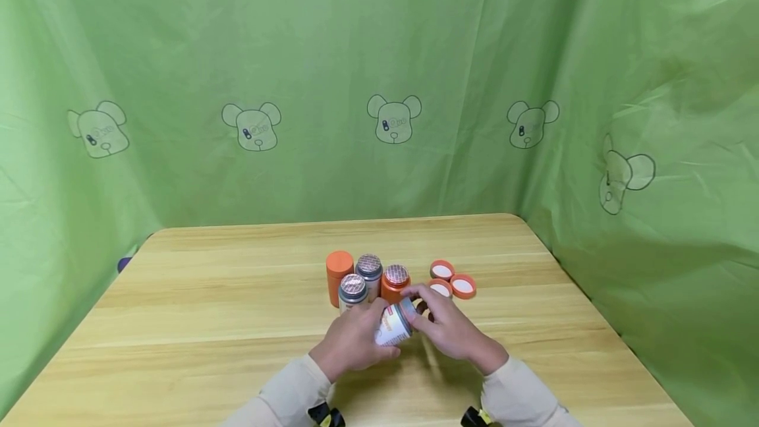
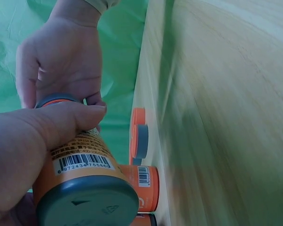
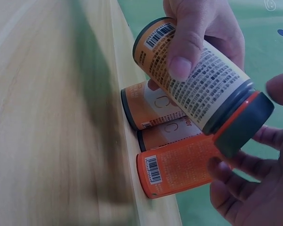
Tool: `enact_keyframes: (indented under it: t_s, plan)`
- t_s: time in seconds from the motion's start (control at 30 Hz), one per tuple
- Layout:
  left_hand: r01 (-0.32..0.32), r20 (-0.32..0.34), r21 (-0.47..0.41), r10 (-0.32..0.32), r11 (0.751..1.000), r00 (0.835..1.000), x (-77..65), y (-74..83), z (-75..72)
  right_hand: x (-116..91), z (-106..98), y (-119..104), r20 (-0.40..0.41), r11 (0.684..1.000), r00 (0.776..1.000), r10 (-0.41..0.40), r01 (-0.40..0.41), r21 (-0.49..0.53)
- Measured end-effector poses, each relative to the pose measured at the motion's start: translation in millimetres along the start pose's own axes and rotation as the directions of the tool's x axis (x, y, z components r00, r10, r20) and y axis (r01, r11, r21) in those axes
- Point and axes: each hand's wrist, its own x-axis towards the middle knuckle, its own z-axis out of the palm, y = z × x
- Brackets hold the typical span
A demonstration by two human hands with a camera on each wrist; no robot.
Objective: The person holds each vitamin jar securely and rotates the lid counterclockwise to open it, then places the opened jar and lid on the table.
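Observation:
My left hand (image 1: 354,341) grips a supplement bottle (image 1: 391,328) with a cream and orange label, tilted above the table, its thumb lying across the printed side. A dark grey screw cap (image 3: 245,123) sits at the bottle's mouth, with an orange ring showing at its lower edge. Fingers and thumb of my right hand (image 1: 452,331) curl round that cap from the side. Just beyond stand foil-topped bottles, two with grey necks (image 1: 353,285) (image 1: 369,265) and an orange one (image 1: 396,282), and an orange bottle (image 1: 340,275) with its lid on.
Three loose caps (image 1: 463,286) lie together, white liners up, right of the bottles, close behind my right hand. The wooden table (image 1: 207,308) has its far edge against a green curtain (image 1: 332,84) printed with bear heads, which also hangs at both sides.

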Motion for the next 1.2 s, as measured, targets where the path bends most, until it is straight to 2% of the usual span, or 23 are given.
enact_keyframes:
  t_s: [0.33,0.57,0.73,1.0,1.2]
  plan:
    - [-0.002,-0.004,-0.001,0.002,1.000,1.000,-0.5,0.1,-0.4,1.9,1.7,-2.2,0.010,0.998,0.998,0.057,-0.057,-0.007]
    - [0.016,0.010,0.000,-0.016,1.000,1.000,-0.8,-1.4,-0.4,0.5,0.6,0.1,0.021,0.999,0.999,0.032,-0.033,0.016]
    - [0.012,0.007,0.005,-0.012,1.000,1.000,-0.4,-1.7,0.3,0.6,1.5,0.6,0.010,1.000,1.000,0.014,-0.013,-0.015]
    - [0.016,0.007,0.005,-0.016,1.000,1.000,-0.1,-1.1,0.3,2.4,2.8,-4.3,0.013,0.997,0.998,0.069,-0.069,-0.037]
    - [0.028,0.023,-0.010,-0.027,1.000,0.999,0.5,-1.7,-0.5,2.2,1.2,-4.1,0.035,0.999,0.999,0.035,-0.034,-0.012]
